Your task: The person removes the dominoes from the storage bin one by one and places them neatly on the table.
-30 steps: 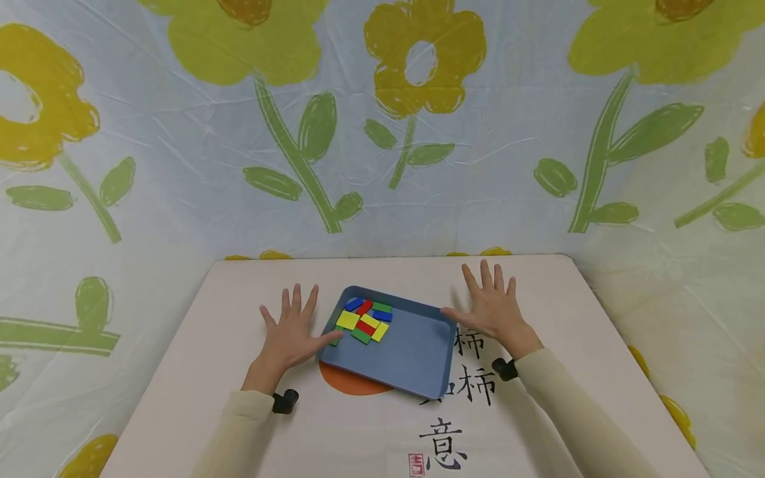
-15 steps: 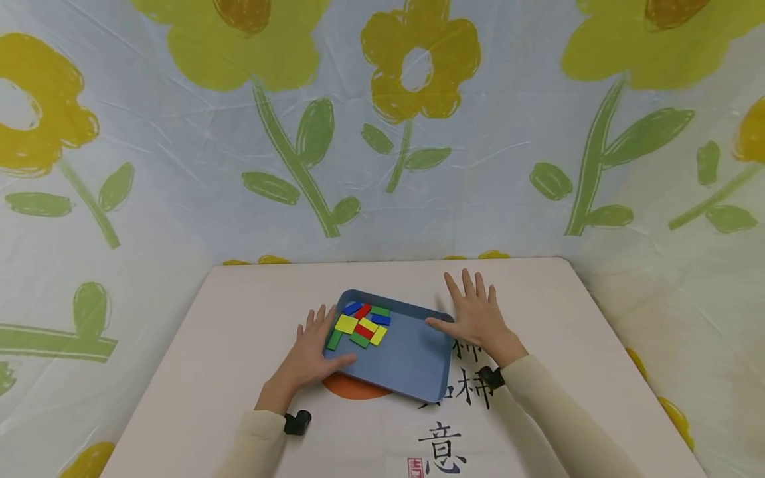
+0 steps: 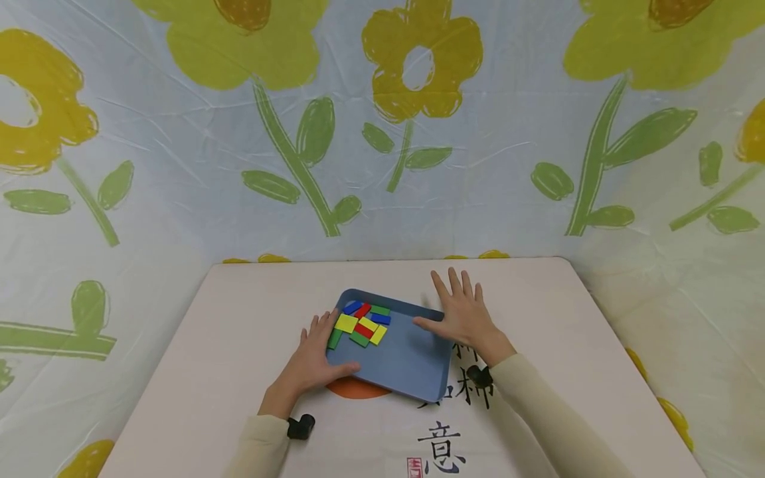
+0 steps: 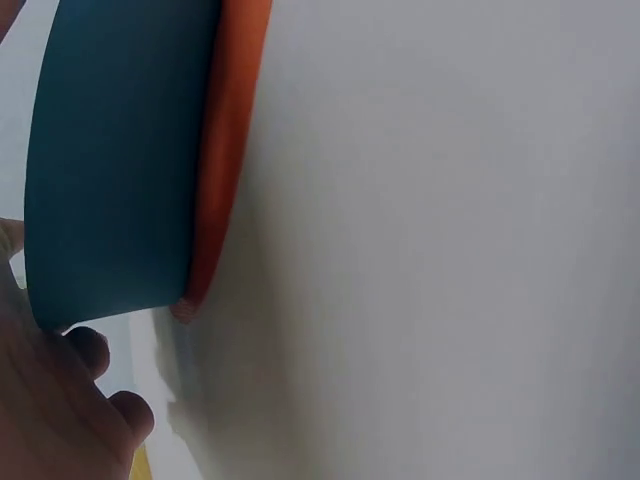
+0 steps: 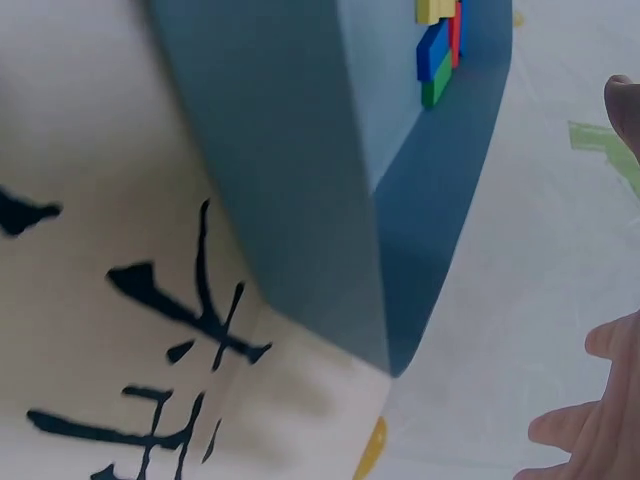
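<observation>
A blue-grey tray (image 3: 406,362) lies on the pale surface (image 3: 251,299), skewed so that its far edge slants down toward four o'clock. Flat blocks in yellow, blue, red and green (image 3: 346,323) cluster at ten o'clock inside it, several of them touching one another; a green one leans furthest toward the left wall. The left hand (image 3: 311,358) is at the tray's nine o'clock, its long fingers close together and stretched along the outer side, with the thumb set well apart and reaching toward three o'clock near the close corner. The left wrist view shows this hand up against the tray's wall, though how firmly it bears there I cannot tell. The right hand (image 3: 463,315) is at two o'clock, its fingers straight and fanned apart, its thumb pointing to nine o'clock over the tray's far corner; the right wrist view shows a gap between these fingers and the rim. A black device sits at each wrist, below pale sleeves (image 3: 556,411). An orange patch (image 3: 355,390) shows from under the tray at seven o'clock, and black brush characters (image 3: 442,448) run from three to five o'clock, with a red seal mark (image 3: 414,467) beside the lowest one. At twelve o'clock, beyond the surface, hangs a flower-patterned cloth (image 3: 466,199).
</observation>
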The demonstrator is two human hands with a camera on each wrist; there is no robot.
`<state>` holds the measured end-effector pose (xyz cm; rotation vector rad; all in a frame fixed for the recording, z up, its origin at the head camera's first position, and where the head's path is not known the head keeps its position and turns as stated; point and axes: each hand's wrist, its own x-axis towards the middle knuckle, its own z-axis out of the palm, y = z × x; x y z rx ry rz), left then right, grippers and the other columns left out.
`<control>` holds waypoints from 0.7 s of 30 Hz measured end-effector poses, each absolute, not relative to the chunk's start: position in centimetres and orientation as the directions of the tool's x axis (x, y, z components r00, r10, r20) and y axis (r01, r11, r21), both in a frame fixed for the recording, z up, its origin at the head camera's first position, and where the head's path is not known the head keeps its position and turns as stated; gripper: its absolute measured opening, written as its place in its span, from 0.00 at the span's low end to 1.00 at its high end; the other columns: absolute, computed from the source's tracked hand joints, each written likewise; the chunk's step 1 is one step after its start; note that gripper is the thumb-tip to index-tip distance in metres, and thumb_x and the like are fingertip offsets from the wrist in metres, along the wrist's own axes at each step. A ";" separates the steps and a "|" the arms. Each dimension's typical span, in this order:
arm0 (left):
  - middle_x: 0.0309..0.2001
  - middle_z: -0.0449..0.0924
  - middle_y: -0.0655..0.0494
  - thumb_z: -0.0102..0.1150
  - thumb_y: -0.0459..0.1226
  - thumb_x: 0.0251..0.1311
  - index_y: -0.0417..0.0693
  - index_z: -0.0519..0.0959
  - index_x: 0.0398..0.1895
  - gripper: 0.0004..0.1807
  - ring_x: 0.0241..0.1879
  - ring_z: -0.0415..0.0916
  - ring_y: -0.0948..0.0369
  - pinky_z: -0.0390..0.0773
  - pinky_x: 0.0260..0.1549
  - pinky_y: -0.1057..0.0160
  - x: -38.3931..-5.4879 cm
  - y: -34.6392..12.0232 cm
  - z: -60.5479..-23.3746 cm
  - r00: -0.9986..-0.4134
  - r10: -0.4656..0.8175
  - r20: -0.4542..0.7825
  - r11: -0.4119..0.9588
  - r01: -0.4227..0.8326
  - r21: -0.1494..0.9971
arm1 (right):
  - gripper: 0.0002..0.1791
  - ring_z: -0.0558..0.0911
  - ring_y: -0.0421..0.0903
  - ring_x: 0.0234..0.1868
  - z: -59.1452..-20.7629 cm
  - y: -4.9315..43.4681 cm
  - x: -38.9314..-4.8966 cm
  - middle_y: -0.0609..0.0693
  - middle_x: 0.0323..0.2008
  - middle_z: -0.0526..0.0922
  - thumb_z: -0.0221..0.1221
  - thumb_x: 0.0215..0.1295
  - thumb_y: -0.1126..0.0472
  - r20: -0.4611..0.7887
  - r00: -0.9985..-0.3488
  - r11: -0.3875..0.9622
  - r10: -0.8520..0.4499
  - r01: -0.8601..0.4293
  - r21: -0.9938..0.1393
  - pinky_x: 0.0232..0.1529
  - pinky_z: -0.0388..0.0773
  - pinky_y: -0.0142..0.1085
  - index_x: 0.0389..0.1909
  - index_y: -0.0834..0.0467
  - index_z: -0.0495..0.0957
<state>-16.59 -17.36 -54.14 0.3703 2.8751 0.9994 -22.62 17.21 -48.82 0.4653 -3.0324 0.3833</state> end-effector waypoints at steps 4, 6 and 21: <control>0.83 0.49 0.50 0.70 0.71 0.44 0.58 0.45 0.85 0.69 0.82 0.39 0.40 0.38 0.77 0.31 -16.4 -17.6 -54.4 -0.971 0.239 -0.020 0.764 0.175 0.620 | 0.63 0.41 0.70 0.82 -48.6 16.5 -22.6 0.65 0.82 0.45 0.53 0.56 0.17 0.092 -0.949 0.913 -0.302 -0.316 -0.256 0.74 0.43 0.74 0.84 0.49 0.46; 0.83 0.49 0.51 0.70 0.72 0.43 0.60 0.45 0.85 0.70 0.82 0.39 0.40 0.37 0.77 0.32 -16.4 -17.8 -54.6 -0.971 0.235 -0.035 0.762 0.162 0.627 | 0.63 0.42 0.70 0.82 -48.6 16.2 -22.7 0.65 0.82 0.46 0.53 0.57 0.18 0.099 -0.944 0.908 -0.314 -0.329 -0.258 0.74 0.45 0.73 0.84 0.49 0.46; 0.83 0.49 0.49 0.74 0.69 0.41 0.59 0.45 0.85 0.71 0.83 0.37 0.41 0.37 0.79 0.36 -16.5 -18.9 -55.2 -0.965 0.252 -0.073 0.728 0.139 0.671 | 0.61 0.47 0.69 0.81 -48.7 13.8 -23.2 0.65 0.82 0.48 0.56 0.58 0.21 0.102 -0.909 0.850 -0.404 -0.415 -0.325 0.77 0.52 0.66 0.84 0.49 0.46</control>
